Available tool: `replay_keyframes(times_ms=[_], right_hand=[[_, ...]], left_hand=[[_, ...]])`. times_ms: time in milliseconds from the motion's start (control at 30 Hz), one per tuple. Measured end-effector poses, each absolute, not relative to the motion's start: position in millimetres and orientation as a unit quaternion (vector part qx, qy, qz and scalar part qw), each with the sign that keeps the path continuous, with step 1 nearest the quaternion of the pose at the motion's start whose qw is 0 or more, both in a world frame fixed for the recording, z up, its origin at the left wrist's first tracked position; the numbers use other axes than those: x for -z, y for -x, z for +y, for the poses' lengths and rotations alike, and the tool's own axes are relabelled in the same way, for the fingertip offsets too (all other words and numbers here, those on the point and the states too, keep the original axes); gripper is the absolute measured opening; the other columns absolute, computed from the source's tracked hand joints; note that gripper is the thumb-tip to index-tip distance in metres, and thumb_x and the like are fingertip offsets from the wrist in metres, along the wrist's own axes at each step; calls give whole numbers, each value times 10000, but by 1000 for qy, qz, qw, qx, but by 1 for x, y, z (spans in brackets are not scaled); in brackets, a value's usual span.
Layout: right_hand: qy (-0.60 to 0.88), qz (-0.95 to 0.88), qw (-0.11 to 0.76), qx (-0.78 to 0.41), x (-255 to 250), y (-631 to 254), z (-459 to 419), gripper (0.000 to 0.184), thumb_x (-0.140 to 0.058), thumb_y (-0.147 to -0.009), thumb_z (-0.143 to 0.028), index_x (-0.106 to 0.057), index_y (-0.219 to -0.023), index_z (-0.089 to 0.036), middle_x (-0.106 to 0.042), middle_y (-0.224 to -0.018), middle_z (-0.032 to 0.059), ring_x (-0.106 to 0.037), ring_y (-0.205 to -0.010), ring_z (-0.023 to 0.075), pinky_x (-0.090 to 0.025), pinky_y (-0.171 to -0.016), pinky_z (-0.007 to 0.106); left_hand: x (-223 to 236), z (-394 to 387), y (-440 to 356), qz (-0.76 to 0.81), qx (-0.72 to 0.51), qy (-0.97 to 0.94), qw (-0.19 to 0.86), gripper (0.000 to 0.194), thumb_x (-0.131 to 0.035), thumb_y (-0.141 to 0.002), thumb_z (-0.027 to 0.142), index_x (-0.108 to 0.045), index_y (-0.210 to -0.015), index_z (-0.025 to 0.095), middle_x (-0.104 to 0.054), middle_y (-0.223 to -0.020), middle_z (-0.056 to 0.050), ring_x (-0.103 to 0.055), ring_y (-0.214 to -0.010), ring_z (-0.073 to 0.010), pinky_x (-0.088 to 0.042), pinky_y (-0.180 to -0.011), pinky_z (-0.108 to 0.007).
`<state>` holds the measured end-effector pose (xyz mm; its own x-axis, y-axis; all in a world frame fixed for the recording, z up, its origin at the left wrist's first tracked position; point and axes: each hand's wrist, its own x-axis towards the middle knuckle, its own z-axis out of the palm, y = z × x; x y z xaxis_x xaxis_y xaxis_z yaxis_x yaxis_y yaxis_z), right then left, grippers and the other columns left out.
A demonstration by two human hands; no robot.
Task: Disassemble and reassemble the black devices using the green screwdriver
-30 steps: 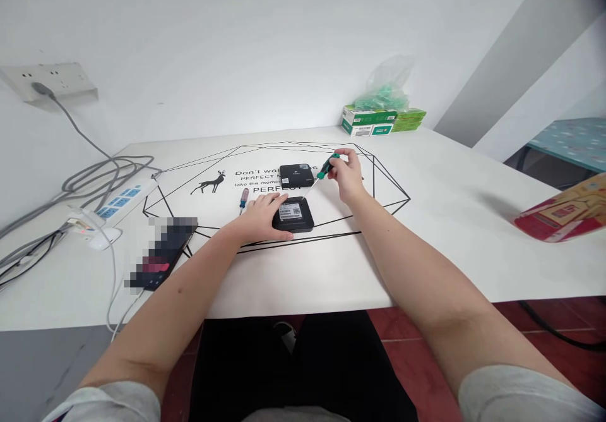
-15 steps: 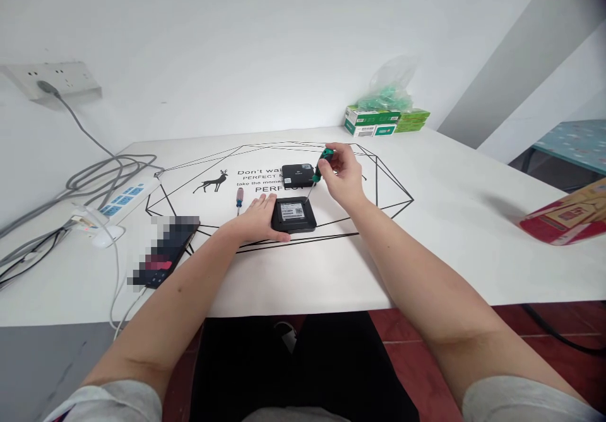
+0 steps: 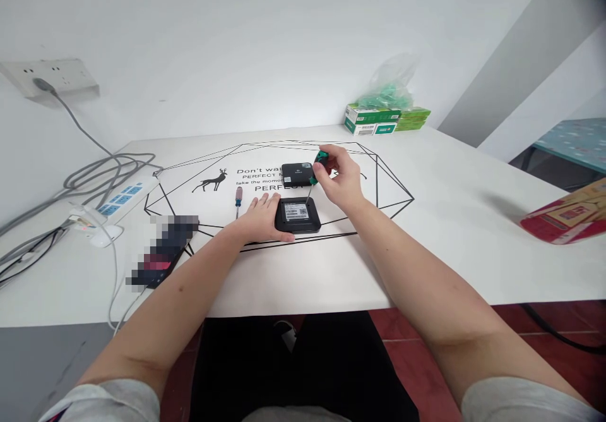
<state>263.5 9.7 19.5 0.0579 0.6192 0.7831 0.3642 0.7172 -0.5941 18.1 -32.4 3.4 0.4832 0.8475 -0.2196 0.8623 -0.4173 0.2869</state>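
My left hand [image 3: 262, 220] holds the left side of a flat black square device [image 3: 287, 225], its thumb along the near edge and its fingers at the far left corner. A white printed label [image 3: 296, 211] covers the middle of the device's upper face. In my right hand [image 3: 341, 179] is a screwdriver [image 3: 321, 158] with a green and black handle, fingers closed round it. Tilted, its thin shaft meets the device near the far right corner; the tip is too small to make out. Just behind lies a second black square piece [image 3: 297, 174], partly hidden by the right hand.
Left of my left hand lies another screwdriver [image 3: 238, 197]. A phone [image 3: 170, 251], a power strip [image 3: 124, 199] and cables [image 3: 108, 175] occupy the table's left side. Green-and-white boxes [image 3: 372, 119] stand at the back, and a red package [image 3: 565, 218] at right.
The labelled device and my left hand have shifted slightly right. My right hand has come a little lower round the screwdriver, whose handle has moved slightly left.
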Motion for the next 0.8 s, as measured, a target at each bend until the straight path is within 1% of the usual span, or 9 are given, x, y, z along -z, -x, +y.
replay_keyframes(times_ms=[100, 200, 400, 433, 500, 600, 667, 733, 800], right_hand=[[360, -686, 627, -84, -21, -263, 8, 330, -724, -908, -457, -704, -1203, -310, -703, -922, 15, -566, -682, 179, -565, -744, 393], [365, -692, 617, -78, -20, -261, 6, 348, -726, -912, -498, -705, -1206, -313, -712, -926, 20, -568, -683, 185, -574, -755, 404], [353, -721, 594, -59, -14, -257, 9, 448, -746, -914, -620, -696, -1246, -324, -698, -958, 25, -594, -721, 193, -584, -737, 409], [347, -724, 594, -55, -13, -256, 10, 462, -734, -924, -639, -694, -1256, -322, -691, -968, 30, -608, -748, 201, -587, -739, 412], [334, -724, 602, -46, -12, -256, 11, 441, -620, -1002, -652, -689, -1285, -321, -673, -997, 48, -643, -844, 225, -605, -804, 441], [318, -707, 630, -44, -11, -254, 13, 420, -424, -1099, -602, -684, -1284, -329, -642, -1118, 82, -665, -1087, 264, -612, -955, 501], [318, -690, 647, -64, -10, -252, 15, 391, -463, -1084, -612, -676, -1246, -328, -609, -1268, 99, -647, -1209, 275, -624, -961, 493], [317, -674, 658, -111, -8, -251, 17, 370, -582, -1027, -639, -646, -1213, -326, -553, -1421, 97, -671, -1190, 258, -643, -928, 462], [310, -658, 666, -167, -6, -249, 19, 393, -689, -966, -635, -602, -1194, -326, -506, -1533, 87, -715, -1081, 220, -653, -918, 446]], left_hand=[[0, -31, -17, 506, 1, -844, 180, 1449, -697, -713, 895, -55, -1756, 121, -131, -1828, -265, -10, -1710, -439, -72, -1371, -607], [1, -30, -16, 505, -6, -843, 182, 1432, -712, -711, 885, -42, -1761, 177, -141, -1831, -248, -29, -1707, -451, -89, -1360, -638], [0, -31, -19, 512, 5, -843, 167, 1421, -709, -721, 872, -59, -1754, 144, -150, -1826, -265, -72, -1708, -443, -106, -1368, -602], [0, -32, -19, 513, 4, -843, 165, 1421, -717, -719, 866, -66, -1752, 139, -161, -1822, -270, -82, -1706, -448, -113, -1366, -604], [-1, -32, -19, 512, -3, -842, 166, 1425, -734, -714, 856, -66, -1754, 147, -185, -1815, -274, -97, -1702, -456, -127, -1360, -621], [-4, -32, -15, 507, -6, -842, 187, 1434, -752, -706, 845, -50, -1762, 177, -164, -1824, -259, -75, -1702, -465, -145, -1351, -643], [-5, -31, -12, 503, 3, -839, 206, 1456, -761, -696, 840, -33, -1765, 171, -102, -1835, -249, -40, -1700, -475, -151, -1353, -640], [-5, -29, -10, 502, 9, -838, 216, 1486, -767, -687, 836, -10, -1765, 150, -42, -1839, -245, -15, -1699, -474, -140, -1362, -626], [-4, -27, -9, 499, 10, -839, 215, 1510, -770, -679, 832, 8, -1761, 123, -10, -1838, -250, -1, -1702, -456, -113, -1373, -599]])
